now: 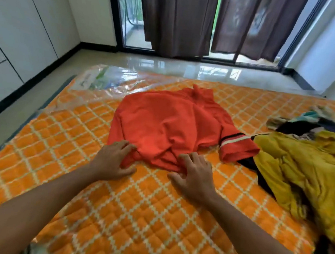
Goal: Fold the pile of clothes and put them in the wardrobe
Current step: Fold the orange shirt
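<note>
- Head view: A person's bare arms reach across a bed (133,215) covered in an orange quilt with a pale lattice pattern.
- A red shirt (168,127) lies spread on the middle of the bed, collar toward the far edge and hem toward the person.
- The left hand (112,160) is at the hem's left corner. Its grip pinches the bunched cloth, fingers bent over the top and thumb below the edge.
- The right hand (194,174) is at the hem's right side. Its grip takes the cloth the same way, with bent, splayed fingers on the fabric and the thumb stretched out along the quilt beneath it.
- The shirt's right sleeve (238,146), banded in black and white, reaches toward a pile of clothes (302,160) at the bed's right side, and its cuff touches the pile.
- A yellow garment (305,173) lies on top of the pile, with dark pieces beneath and behind it.
- Clear plastic (97,79) covers the bed's far left corner.
- Beyond the bed is a glossy floor (168,67), brown curtains (179,19) over glass doors, and white cabinet doors (25,21) along the left wall.
</note>
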